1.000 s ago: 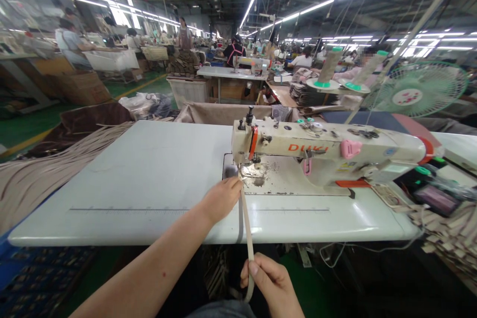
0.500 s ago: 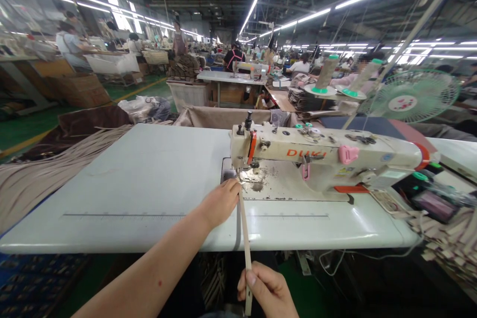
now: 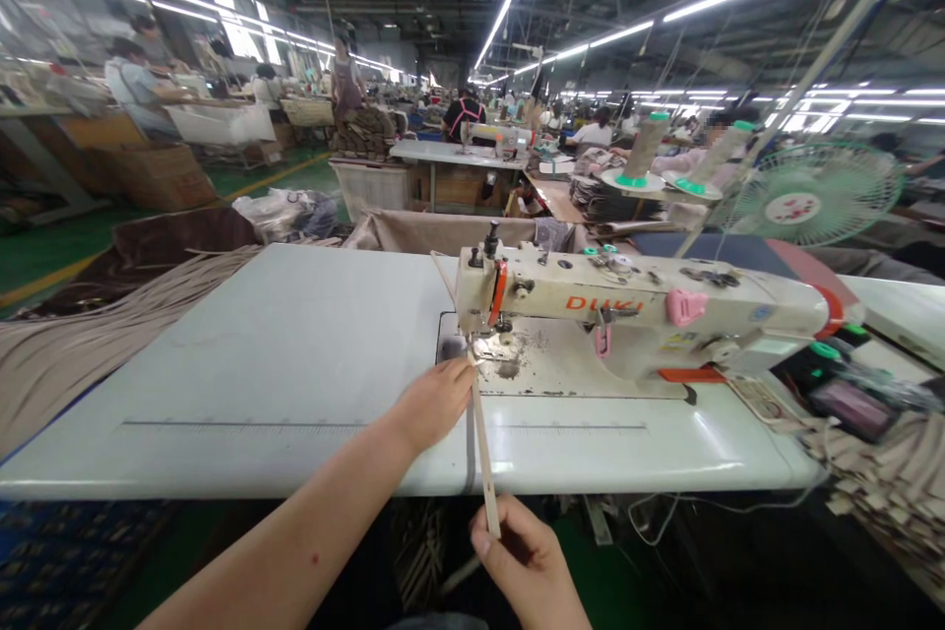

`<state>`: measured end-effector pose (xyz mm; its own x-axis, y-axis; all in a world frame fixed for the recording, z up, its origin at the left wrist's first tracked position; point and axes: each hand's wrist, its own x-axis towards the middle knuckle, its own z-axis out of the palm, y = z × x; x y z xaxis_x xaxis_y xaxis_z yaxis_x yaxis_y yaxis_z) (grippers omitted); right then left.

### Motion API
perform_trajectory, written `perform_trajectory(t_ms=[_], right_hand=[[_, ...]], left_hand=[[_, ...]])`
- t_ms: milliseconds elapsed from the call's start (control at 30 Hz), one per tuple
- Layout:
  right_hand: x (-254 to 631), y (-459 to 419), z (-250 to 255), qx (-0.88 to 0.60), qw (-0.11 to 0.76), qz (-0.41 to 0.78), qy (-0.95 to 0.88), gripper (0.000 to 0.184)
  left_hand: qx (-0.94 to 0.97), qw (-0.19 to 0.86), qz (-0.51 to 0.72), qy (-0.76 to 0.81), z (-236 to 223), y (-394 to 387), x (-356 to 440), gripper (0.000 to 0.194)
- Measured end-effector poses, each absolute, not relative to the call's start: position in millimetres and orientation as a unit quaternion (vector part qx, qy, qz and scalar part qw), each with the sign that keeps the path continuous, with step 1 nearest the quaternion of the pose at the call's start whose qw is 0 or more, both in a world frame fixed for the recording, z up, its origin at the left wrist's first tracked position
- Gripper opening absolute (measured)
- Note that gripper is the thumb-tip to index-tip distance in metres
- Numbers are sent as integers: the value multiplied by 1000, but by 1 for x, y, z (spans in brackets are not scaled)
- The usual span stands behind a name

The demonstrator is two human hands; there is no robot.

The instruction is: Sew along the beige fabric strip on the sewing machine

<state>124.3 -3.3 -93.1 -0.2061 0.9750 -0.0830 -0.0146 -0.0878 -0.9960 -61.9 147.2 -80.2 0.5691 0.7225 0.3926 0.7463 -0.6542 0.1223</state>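
A narrow beige strap point(image 3: 483, 448) runs from under the head of a white sewing machine point(image 3: 635, 300) down over the table's front edge. My left hand point(image 3: 435, 404) rests just before the presser foot, its fingers closed on the strap; the fingertips are partly hidden. Below the table edge, my right hand point(image 3: 526, 551) pinches the strap between thumb and fingers. A short length of strap also shows behind the machine head, at its left.
The white table point(image 3: 295, 345) carries a printed ruler line. A bundle of beige strips point(image 3: 148, 315) lies at left, and more strips point(image 3: 878, 482) are piled at right. A green fan point(image 3: 804, 197) and thread cones point(image 3: 646, 153) stand behind. Several people work farther off.
The strap has fed away through the machine, and a piece now shows behind the head. My right hand has moved up slightly toward the table edge; my left hand stays nearly in place.
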Motion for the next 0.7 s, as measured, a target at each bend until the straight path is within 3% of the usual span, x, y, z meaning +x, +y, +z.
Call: perform_trajectory(t_ms=[167,400,533,700], right_hand=[[119,5,-83,-489,404,558,-535,33],[113,23,-75,-464,427,611,-478,57],[112,21,-74,-451,431,650,-434,50],[109,20,-74,-496,402,603,-478,50]], left_hand=[[-884,14,-201,-421,-76,146,-62,15],[-887,13,-196,-417,-76,146,-63,14],[-890,20,-185,-417,-78,147,-63,15],[-892,19,-171,-417,-80,148,-64,15]])
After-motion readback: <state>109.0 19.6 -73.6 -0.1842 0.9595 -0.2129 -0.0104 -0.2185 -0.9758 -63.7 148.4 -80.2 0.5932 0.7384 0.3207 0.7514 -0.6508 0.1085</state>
